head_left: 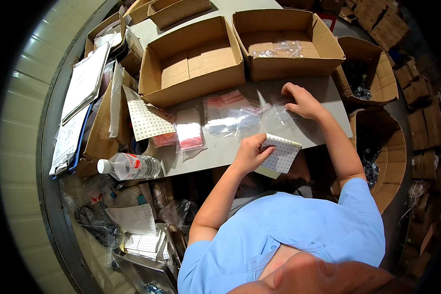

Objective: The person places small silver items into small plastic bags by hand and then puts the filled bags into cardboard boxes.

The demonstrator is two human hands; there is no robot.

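Observation:
My left hand [252, 155] is closed on a sheet of small printed labels [281, 154], held at the table's front edge with its near part folded down. To the right, my right hand [304, 102] has its fingers bent and its thumb apart from them. Its fingertips are over a clear plastic zip bag [278, 115] on the table; whether they touch it I cannot tell. More clear zip bags [225, 117] with red strips overlap left of it. Another stack of zip bags [189, 132] lies further left, beside a larger label sheet [149, 117].
Two open cardboard boxes, an almost bare one [193, 81] and one with small bags [294, 68], line the table's far side. A water bottle [130, 166] lies at the front left corner. Clipboards [78, 122] stand leftward. Cartons with dark parts [379, 147] stand right of the table.

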